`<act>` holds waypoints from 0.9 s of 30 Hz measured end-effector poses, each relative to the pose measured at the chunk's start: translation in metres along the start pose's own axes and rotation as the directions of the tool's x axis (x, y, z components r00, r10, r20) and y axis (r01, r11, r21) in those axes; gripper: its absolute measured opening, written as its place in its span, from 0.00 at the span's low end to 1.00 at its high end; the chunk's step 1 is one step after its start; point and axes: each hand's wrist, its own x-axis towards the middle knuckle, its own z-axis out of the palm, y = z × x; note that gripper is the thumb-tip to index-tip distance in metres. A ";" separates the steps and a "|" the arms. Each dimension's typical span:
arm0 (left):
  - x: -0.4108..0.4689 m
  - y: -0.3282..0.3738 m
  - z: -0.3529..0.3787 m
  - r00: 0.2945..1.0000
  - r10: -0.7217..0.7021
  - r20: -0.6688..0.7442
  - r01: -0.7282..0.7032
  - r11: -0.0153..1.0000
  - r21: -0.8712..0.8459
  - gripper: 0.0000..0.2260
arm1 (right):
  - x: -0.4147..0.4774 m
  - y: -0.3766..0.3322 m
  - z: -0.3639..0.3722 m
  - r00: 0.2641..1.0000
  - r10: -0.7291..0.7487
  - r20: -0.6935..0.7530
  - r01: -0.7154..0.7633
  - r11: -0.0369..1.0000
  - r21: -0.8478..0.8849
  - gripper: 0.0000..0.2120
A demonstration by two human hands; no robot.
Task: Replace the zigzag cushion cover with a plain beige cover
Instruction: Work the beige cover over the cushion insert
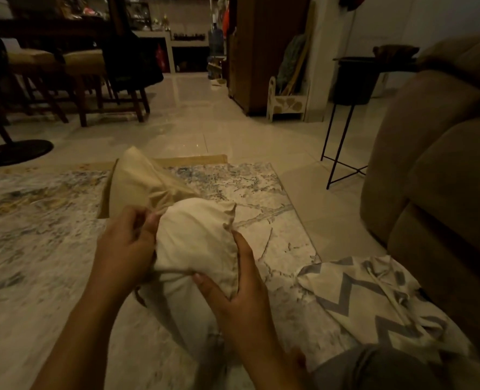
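Observation:
A pale cushion insert lies on the rug in front of me, its far end tucked into the plain beige cover. My left hand pinches the beige cover's edge at the insert's left side. My right hand grips the insert's right edge, thumb pressed into the fabric. The zigzag cover, cream with grey chevrons, lies crumpled on the rug to my right, apart from both hands.
A patterned rug covers the tiled floor. A brown sofa stands at the right, with a black metal side table beside it. Wooden stools stand at the far left. My knee is at the lower right.

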 end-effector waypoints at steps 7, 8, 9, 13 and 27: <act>0.018 0.078 0.012 0.978 0.208 -0.025 -0.209 0.960 -0.187 0.12 | -0.004 -0.031 0.010 0.963 0.189 -0.191 -0.131 0.951 0.281 0.34; 0.020 0.093 0.015 0.959 0.282 0.029 -0.274 0.948 -0.163 0.11 | -0.005 -0.036 0.009 0.946 0.228 -0.231 -0.147 0.935 0.324 0.34; 0.022 0.106 0.021 0.931 0.345 0.115 -0.334 0.936 -0.108 0.10 | -0.006 -0.037 0.009 0.926 0.267 -0.265 -0.160 0.918 0.364 0.34; 0.025 0.123 0.062 0.817 0.345 0.462 -0.493 0.834 0.247 0.07 | -0.009 -0.024 -0.003 0.889 0.358 -0.287 -0.280 0.919 0.279 0.40; -0.027 -0.039 0.106 0.825 -0.067 0.561 -0.210 0.886 0.414 0.19 | -0.003 0.002 -0.085 0.799 0.536 -0.271 -0.579 0.569 -0.584 0.36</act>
